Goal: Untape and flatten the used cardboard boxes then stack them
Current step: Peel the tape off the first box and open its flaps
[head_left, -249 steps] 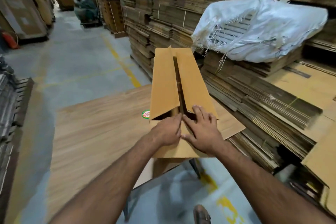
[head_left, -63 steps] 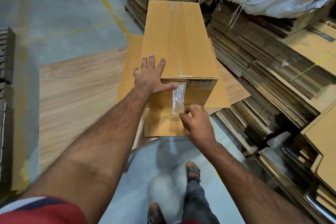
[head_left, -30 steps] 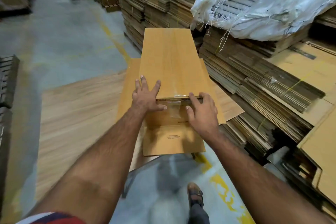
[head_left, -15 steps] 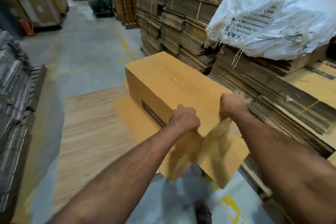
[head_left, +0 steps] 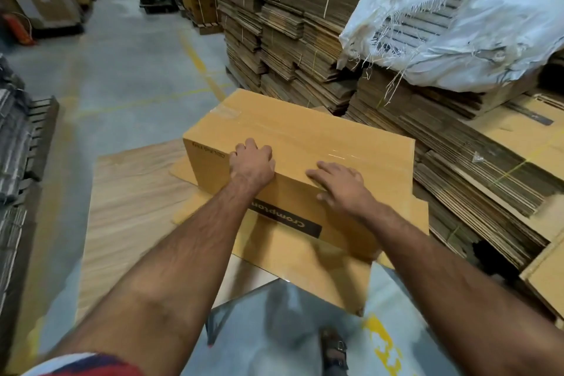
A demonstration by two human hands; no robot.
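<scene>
A long brown cardboard box [head_left: 305,137] lies crosswise on a wooden table [head_left: 131,192], with clear tape running along its top seam. It rests on a flattened cardboard sheet [head_left: 305,262] that overhangs the table's near edge. My left hand [head_left: 251,163] rests over the box's near top edge with its fingers curled on the top face. Further right on the same edge, my right hand [head_left: 340,183] lies flat with fingers spread. The box's front side carries a dark printed label [head_left: 287,221].
Tall stacks of flattened cardboard [head_left: 305,40] fill the right and back. A torn white sack [head_left: 457,18] lies on top of them. Low piles of flat boxes [head_left: 503,177] sit close on the right. A grey floor aisle [head_left: 122,70] runs left of the table.
The box has been turned from lengthwise to crosswise on the table. Both hands have left its near end and now sit on its long top edge.
</scene>
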